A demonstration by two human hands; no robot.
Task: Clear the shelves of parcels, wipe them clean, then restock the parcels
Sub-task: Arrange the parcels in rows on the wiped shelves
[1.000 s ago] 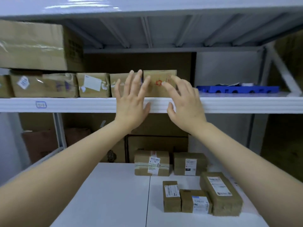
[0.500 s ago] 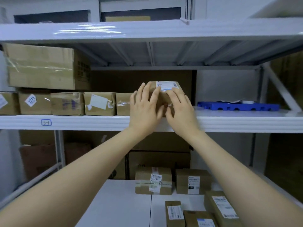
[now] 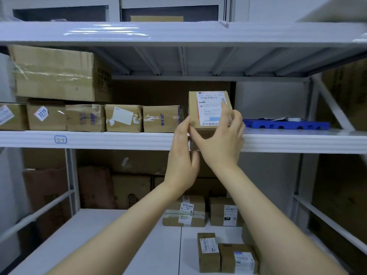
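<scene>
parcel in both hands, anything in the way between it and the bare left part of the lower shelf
Nothing visible. The parcel, held by the left hand and right hand, is at the middle shelf's front edge. The lower shelf is bare on the left, with small parcels only to the right.

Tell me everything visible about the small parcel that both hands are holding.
The parcel is a small brown cardboard box. A white shipping label with a barcode and a blue patch covers most of the face turned to the camera. It is held at the front edge of the middle shelf. The left hand grips its lower left corner; the right hand holds its lower right, fingers on the label.
</scene>
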